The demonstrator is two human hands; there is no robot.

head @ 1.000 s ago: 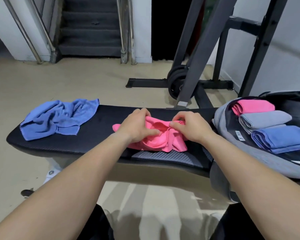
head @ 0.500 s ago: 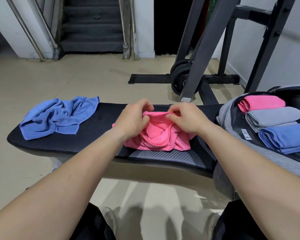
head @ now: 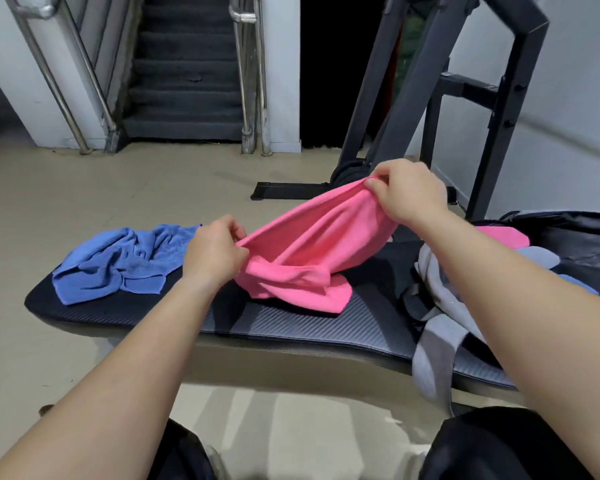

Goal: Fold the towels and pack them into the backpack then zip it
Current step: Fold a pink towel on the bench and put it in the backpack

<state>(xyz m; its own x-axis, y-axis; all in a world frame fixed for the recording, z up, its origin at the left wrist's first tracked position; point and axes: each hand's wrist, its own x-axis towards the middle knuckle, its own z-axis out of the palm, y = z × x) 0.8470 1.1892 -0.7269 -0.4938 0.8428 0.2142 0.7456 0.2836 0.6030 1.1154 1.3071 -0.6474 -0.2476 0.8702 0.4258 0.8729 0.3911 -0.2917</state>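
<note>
A beige floor (head: 153,188) runs back to dark grey stairs (head: 184,81) with steel handrails (head: 66,84) on both sides, set between white walls (head: 281,64). Right of them is a black doorway (head: 329,71). A dark metal rack (head: 465,81) stands by the right wall. A black padded bench (head: 291,327) spans the foreground.

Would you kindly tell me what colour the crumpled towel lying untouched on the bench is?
Blue: the crumpled towel, seen in the head view.

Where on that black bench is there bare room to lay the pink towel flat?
The bench's near strip, in front of the pink towel, is bare. A narrower patch lies between it and the crumpled blue towel. The right end is crowded by the open backpack.
</note>
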